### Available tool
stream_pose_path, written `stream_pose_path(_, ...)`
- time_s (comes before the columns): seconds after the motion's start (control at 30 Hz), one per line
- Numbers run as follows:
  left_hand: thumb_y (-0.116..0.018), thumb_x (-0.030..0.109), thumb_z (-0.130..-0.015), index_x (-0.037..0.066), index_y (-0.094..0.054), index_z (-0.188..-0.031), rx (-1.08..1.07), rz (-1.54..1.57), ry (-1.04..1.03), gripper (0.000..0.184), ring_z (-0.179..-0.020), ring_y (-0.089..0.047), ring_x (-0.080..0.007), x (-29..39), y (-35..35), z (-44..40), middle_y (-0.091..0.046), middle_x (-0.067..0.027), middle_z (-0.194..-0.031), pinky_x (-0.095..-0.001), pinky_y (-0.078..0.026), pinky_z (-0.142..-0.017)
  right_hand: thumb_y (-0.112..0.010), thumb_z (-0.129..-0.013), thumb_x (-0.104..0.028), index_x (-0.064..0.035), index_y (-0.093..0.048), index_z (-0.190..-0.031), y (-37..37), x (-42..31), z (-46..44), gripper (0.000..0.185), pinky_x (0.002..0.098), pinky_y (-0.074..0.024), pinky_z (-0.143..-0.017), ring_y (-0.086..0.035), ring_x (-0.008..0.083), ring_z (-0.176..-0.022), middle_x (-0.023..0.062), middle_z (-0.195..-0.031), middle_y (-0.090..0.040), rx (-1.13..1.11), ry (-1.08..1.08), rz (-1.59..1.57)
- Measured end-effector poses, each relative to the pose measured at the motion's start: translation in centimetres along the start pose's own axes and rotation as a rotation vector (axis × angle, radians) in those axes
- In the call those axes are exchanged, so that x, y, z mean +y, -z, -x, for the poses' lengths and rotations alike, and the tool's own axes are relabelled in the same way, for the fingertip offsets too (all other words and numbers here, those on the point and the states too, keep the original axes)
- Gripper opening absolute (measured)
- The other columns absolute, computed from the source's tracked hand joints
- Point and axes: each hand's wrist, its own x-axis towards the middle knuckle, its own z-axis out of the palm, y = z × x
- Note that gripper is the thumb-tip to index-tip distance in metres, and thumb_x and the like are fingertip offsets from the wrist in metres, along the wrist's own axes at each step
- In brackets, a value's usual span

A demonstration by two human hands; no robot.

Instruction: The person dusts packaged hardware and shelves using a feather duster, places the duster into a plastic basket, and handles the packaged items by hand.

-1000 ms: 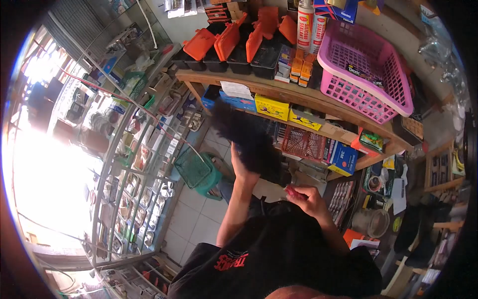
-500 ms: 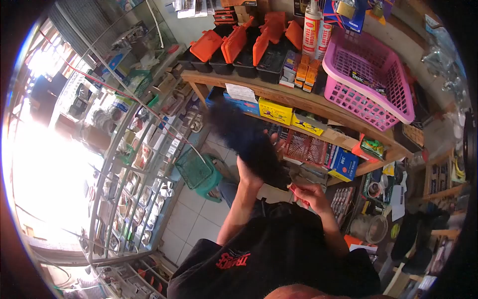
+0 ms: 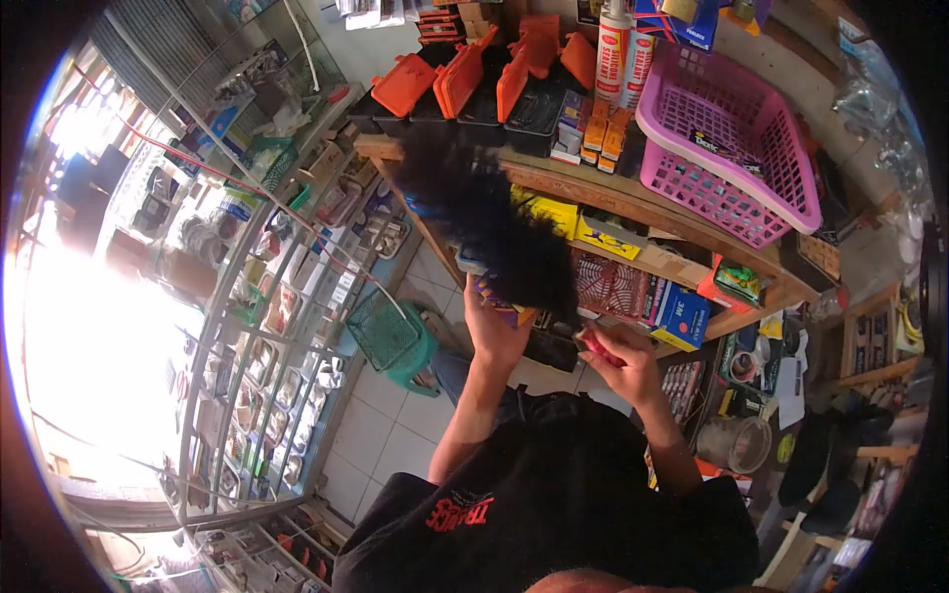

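Note:
A dark, fluffy duster (image 3: pixel 494 217) stretches from the middle of the view up to the left, over the front edge of the wooden shelf (image 3: pixel 613 203). My right hand (image 3: pixel 623 361) is closed on its red handle (image 3: pixel 601 346) at the lower end. Beneath the duster, my left hand (image 3: pixel 496 331) holds a small purple and orange box (image 3: pixel 502 304), its fingers wrapped round the near side. The duster hides the upper part of this box and some of the yellow boxes behind.
Orange-lidded black bins (image 3: pixel 460 84), sealant tubes (image 3: pixel 613 59) and a pink basket (image 3: pixel 727 148) stand on the shelf top. Below are yellow boxes (image 3: pixel 608 235) and a blue 3M box (image 3: pixel 680 314). A green stool (image 3: pixel 410 366) is left of me, beside glass display shelves (image 3: pixel 277 366).
The duster has risen and swung up over the shelf edge. The purple and orange box now shows in my left hand. My right hand has moved slightly upward with the handle.

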Motion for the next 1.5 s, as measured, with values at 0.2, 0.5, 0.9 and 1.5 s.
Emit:
stream_pose_path(0.2, -0.032, 0.05, -0.098, 0.007, -0.051, -0.131, -0.079, -0.202, -0.138, 0.057, -0.112, -0.057, -0.0361, -1.0, -0.3, 0.0, -0.062, -0.0159, -0.119, -0.0486, -0.042, -0.1, -0.076, -0.082, -0.014, 0.0001, -0.068, -0.114, -2.4, 1.3, 1.9, 0.036, 0.0242, -0.0455, -0.058, -0.056, 0.0086, -0.065, 0.0027, -0.081, -0.064, -0.148, -0.159, -0.121)
stream_pose_path(0.5, -0.028, 0.055, -0.098, 0.006, -0.051, -0.133, -0.049, -0.115, -0.03, 0.063, -0.116, -0.056, -0.0332, -0.5, -0.8, 1.1, -0.06, -0.0165, -0.127, -0.0447, -0.042, -0.102, -0.042, -0.101, -0.048, -0.005, -0.054, -0.129, -1.9, 1.0, 2.4, 0.053, 0.0189, -0.0309, -0.039, -0.038, 0.0034, -0.043, -0.0005, -0.064, -0.053, -0.485, -0.761, -1.031)
stream_pose_path(0.9, -0.031, 0.05, -0.1, 0.005, -0.054, -0.127, -0.124, -0.089, 0.047, 0.057, -0.118, -0.055, -0.0302, -0.2, -0.3, 1.7, -0.062, -0.0114, -0.125, -0.0431, -0.037, -0.106, -0.034, -0.104, -0.046, -0.0006, -0.05, -0.129, -3.5, 3.0, 4.9, 0.054, 0.0198, -0.026, -0.032, -0.03, 0.0048, -0.035, -0.0015, -0.054, -0.038, -0.535, -1.103, -2.236)
stream_pose_path(1.5, -0.037, 0.051, -0.099, 0.008, -0.058, -0.121, -0.07, -0.043, -0.027, 0.052, -0.106, -0.062, -0.0299, -0.1, -1.3, 1.9, -0.065, -0.0106, -0.116, -0.0432, -0.047, -0.097, -0.059, -0.096, -0.03, -0.0098, -0.053, -0.122, -3.3, 1.3, 2.9, 0.033, 0.0156, -0.0297, -0.034, -0.036, 0.0019, -0.04, -0.0029, -0.076, -0.051, -0.322, -1.06, -1.678)
